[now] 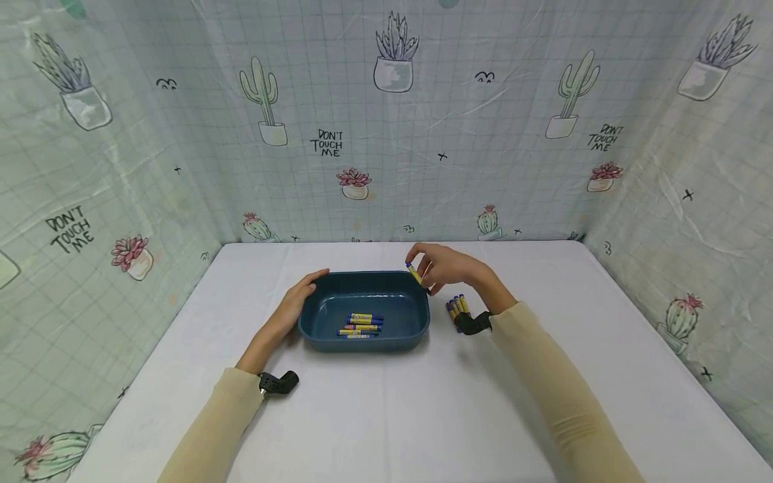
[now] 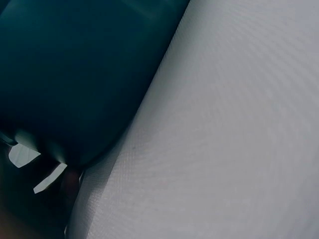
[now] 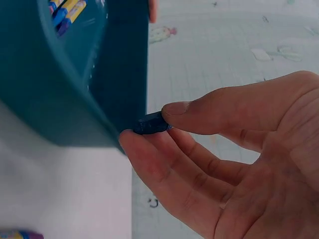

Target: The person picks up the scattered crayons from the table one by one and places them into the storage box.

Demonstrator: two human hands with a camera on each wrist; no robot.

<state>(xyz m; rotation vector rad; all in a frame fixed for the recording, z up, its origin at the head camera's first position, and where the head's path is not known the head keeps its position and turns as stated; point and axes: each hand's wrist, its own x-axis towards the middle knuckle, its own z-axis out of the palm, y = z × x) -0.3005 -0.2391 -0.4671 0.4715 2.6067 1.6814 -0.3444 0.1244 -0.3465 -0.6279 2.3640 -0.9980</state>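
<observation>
A dark teal rectangular basin (image 1: 365, 345) stands on the white table, with several crayons (image 1: 365, 320) in yellow and blue wrappers lying inside it. My left hand (image 1: 296, 302) rests along its left side, fingers stretched to the far left corner; the left wrist view shows the fingers dark against the outer wall (image 2: 75, 89). Over the basin's far right corner, my right hand (image 1: 445, 265) pinches one crayon (image 1: 414, 274) between thumb and fingers. Its dark blue end (image 3: 152, 123) shows in the right wrist view, level with the rim.
More crayons (image 1: 460, 305) lie in a small group on the table right of the basin, partly behind the black wrist camera (image 1: 474, 324). A cloth backdrop (image 1: 398, 154) printed with cacti rises behind the table and at both sides.
</observation>
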